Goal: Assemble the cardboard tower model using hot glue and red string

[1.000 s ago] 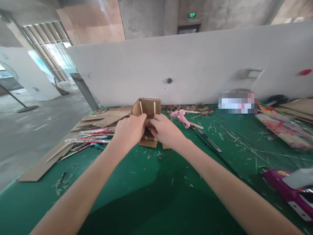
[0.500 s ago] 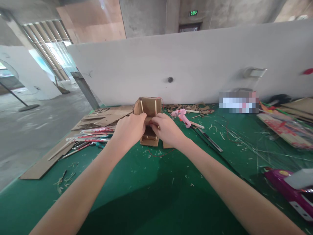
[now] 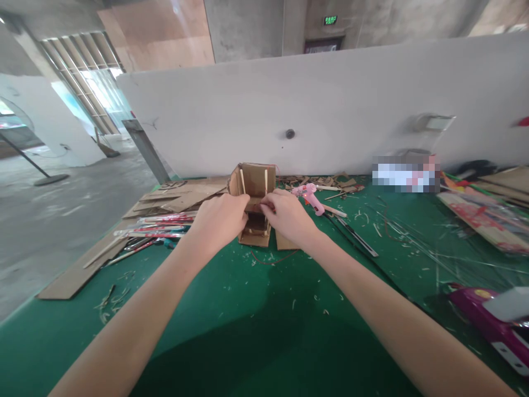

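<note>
A small open-fronted cardboard box [image 3: 258,240] stands on the green table, with wooden sticks [image 3: 266,181] upright in its upper part and a cardboard piece across its middle. My left hand [image 3: 223,218] is closed on the box's left side, thumb at the front edge. At the right side, my right hand [image 3: 287,216] has its fingers pinched at the end of the middle piece; the fingertips partly cover what they grip. A thin red wire [image 3: 264,262] curves on the table in front of the box. Just right of it lies a flat cardboard piece [image 3: 285,241].
A pink glue gun [image 3: 314,201] and a utility knife [image 3: 357,237] lie to the right, with a black cable running forward. Cardboard sheets [image 3: 182,196] and packaged tools [image 3: 161,226] are on the left. A purple device [image 3: 487,314] sits at the right edge. A white wall [image 3: 330,110] stands behind.
My right fingers have shifted slightly right, from the front of the middle piece towards its right end, uncovering more of the box's inside. My left hand keeps its hold.
</note>
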Available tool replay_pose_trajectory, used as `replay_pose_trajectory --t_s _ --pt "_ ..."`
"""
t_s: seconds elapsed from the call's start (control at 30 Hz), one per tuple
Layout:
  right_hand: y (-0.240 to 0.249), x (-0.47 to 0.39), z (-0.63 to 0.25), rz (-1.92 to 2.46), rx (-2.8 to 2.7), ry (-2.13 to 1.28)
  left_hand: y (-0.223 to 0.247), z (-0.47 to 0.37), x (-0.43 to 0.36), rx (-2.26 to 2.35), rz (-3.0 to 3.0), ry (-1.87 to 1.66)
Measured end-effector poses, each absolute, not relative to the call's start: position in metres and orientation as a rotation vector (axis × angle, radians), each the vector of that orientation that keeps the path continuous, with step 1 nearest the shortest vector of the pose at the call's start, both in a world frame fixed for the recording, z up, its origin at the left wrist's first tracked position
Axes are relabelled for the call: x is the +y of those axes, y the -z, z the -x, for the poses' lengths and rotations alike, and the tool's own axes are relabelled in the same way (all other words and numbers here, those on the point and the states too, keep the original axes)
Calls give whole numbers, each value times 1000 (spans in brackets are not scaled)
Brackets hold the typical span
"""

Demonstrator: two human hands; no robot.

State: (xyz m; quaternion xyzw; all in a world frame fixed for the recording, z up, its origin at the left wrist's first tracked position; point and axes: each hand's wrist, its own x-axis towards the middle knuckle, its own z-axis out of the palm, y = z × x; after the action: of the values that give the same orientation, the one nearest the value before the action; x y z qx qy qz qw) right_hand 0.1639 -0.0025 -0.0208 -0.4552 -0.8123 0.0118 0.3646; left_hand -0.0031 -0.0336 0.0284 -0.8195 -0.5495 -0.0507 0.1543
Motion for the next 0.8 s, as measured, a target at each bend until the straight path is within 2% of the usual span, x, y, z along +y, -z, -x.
replay_pose_trajectory --t_s 0.47,0.8 --pt "22 -1 -162 1222 -2082 58 -26 5 -31 -1559 2380 133" --pt "20 -2 -163 1007 -2044 -147 -26 -2 -31 -1697 2656 650"
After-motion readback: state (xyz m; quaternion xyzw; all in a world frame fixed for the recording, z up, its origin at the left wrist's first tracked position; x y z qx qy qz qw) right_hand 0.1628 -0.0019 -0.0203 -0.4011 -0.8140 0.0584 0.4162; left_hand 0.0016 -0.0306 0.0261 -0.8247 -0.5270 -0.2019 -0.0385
